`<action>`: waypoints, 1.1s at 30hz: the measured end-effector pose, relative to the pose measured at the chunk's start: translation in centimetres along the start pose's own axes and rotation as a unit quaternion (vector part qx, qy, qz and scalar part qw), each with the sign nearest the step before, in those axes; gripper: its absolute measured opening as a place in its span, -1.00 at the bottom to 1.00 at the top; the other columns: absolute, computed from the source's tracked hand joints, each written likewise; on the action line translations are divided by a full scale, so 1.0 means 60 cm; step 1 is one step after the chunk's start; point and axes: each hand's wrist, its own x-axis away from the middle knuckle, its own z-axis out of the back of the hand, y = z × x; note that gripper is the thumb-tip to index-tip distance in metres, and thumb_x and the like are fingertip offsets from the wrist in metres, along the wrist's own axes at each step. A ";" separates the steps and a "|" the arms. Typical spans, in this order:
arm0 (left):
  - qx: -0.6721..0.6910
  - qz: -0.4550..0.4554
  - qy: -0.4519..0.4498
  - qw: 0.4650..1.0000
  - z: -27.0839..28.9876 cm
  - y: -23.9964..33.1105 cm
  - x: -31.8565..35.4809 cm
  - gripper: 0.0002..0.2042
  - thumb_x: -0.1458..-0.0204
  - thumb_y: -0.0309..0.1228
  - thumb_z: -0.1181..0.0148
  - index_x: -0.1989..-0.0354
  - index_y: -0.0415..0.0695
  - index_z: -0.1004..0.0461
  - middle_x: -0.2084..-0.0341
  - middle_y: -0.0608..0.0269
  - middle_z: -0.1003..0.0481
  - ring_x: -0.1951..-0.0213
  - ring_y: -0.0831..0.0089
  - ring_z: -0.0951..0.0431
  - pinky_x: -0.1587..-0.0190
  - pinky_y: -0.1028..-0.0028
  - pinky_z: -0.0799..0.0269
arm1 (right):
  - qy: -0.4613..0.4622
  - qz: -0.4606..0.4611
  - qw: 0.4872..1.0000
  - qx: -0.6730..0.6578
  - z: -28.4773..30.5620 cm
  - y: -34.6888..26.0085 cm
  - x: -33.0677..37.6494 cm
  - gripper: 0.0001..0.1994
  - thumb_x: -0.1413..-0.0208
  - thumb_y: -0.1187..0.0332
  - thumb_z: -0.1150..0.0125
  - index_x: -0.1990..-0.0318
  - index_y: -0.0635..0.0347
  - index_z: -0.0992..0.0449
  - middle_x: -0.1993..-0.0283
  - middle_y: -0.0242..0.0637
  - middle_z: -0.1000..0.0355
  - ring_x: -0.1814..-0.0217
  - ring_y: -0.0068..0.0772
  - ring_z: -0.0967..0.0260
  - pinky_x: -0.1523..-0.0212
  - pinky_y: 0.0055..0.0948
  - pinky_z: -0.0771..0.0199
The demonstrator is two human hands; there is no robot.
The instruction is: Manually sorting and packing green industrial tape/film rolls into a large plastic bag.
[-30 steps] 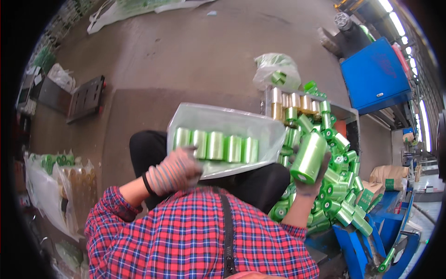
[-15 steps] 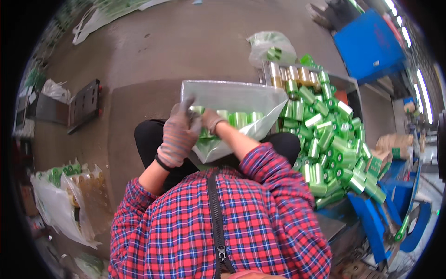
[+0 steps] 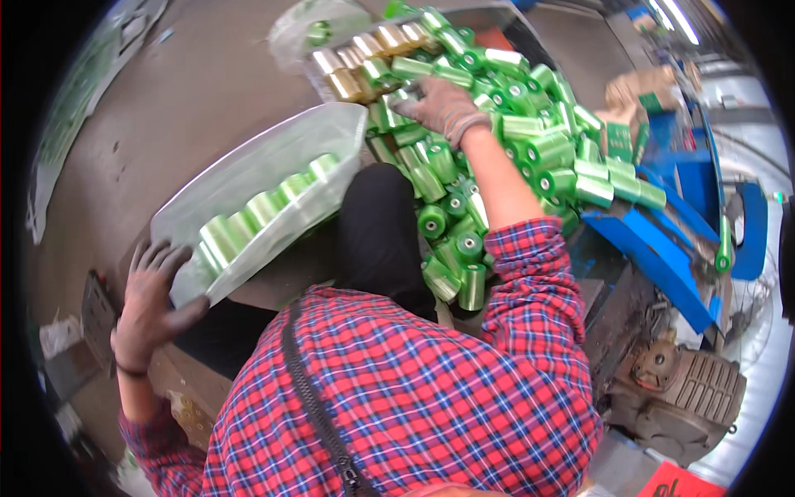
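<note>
A translucent white plastic bag (image 3: 327,137) lies open-mouthed across my lap at the left. Inside it stands a row of green film rolls (image 3: 263,205). My left hand (image 3: 151,294), in a grey striped glove, is at the bag's near left end, fingers spread and thumb apart, holding nothing. Stretched out to the far right, my gloved right hand (image 3: 443,109) lies over a large heap of green film rolls (image 3: 551,151). Its fingers reach out onto rolls at the heap's left side, fingertips slightly blurred, and no roll is visibly gripped.
Gold-brown rolls (image 3: 344,83) line the far left corner of the heap, beside a clear bag (image 3: 302,33) on the floor. Blue metal parts (image 3: 654,257) and a rusty motor housing (image 3: 675,398) stand at the right. Brown paper sacks (image 3: 638,87) are behind the heap.
My view has turned right. My right hand has left the bag and moved right onto the heap. My left hand has come away from the rolls and spread its fingers at the bag's end.
</note>
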 end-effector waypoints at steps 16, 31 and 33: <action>0.124 0.119 -0.265 0.949 -0.088 0.100 -0.140 -0.82 0.18 -0.36 -0.15 0.43 -0.20 -0.49 0.52 0.01 -0.48 0.39 0.08 -0.49 0.29 0.30 -0.39 | -0.009 -0.227 0.577 -0.784 -0.119 0.137 0.314 -0.27 0.17 -0.06 -0.24 -0.11 0.20 -0.19 0.04 -0.15 -0.31 0.12 -0.26 -0.33 0.13 -0.22 -0.38; 0.009 -0.139 -0.072 0.988 -0.189 0.116 -0.045 -0.58 0.05 -0.07 0.00 -0.01 0.12 -0.29 0.70 0.18 -0.43 0.64 0.18 -0.48 0.62 0.22 -0.35 | -0.291 0.077 0.923 -0.240 -0.158 -0.285 0.096 -0.02 0.22 -0.09 -0.24 -0.17 0.51 0.07 0.03 0.13 -0.28 -0.05 -0.08 -0.26 -0.04 -0.39 -0.28; 0.021 -0.115 -0.068 0.991 -0.191 0.109 -0.031 -0.57 0.05 -0.08 -0.01 -0.02 0.12 -0.28 0.68 0.15 -0.44 0.62 0.16 -0.48 0.61 0.22 -0.35 | -0.259 -0.038 0.962 -0.075 -0.214 -0.291 0.072 0.10 0.27 -0.13 -0.25 -0.20 0.55 0.23 0.02 0.15 -0.28 -0.05 -0.07 -0.26 -0.05 -0.36 -0.27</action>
